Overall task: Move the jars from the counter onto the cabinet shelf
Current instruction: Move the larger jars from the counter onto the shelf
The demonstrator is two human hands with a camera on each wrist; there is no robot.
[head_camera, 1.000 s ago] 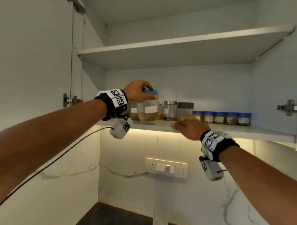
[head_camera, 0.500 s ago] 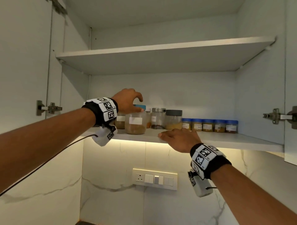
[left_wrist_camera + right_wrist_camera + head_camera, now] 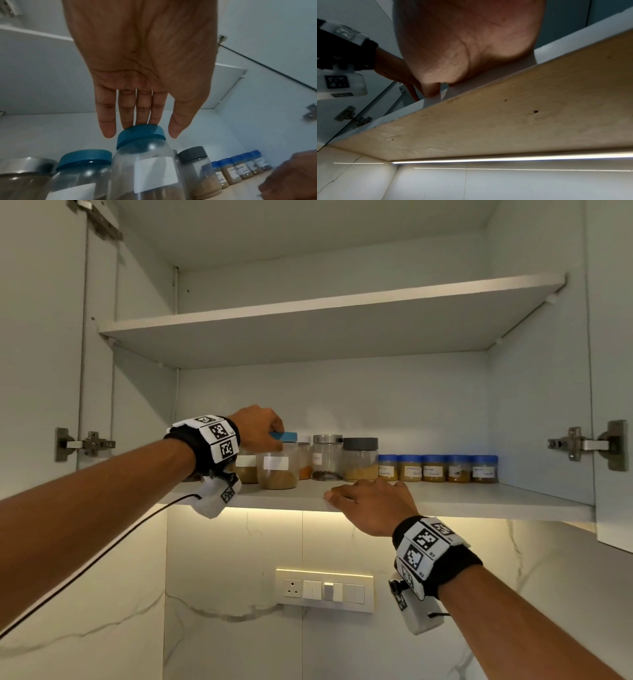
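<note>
Standing on the lower shelf [image 3: 479, 501], teal-lidded jar [image 3: 278, 462] part-filled with brown powder, left hand [image 3: 142, 65] open above lid, right hand [image 3: 371, 505] flat on shelf edge.

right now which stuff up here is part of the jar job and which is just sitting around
Part of the job:
- teal-lidded jar under the left hand
- lower shelf, where the right hand rests
- other jars on the shelf

Just there:
- upper shelf
- switch panel
- door hinges

Head: looks up at shelf [image 3: 445, 501] from below.
Left wrist: close over jars [image 3: 142, 162] — shared with head.
Right wrist: under shelf edge.
</note>
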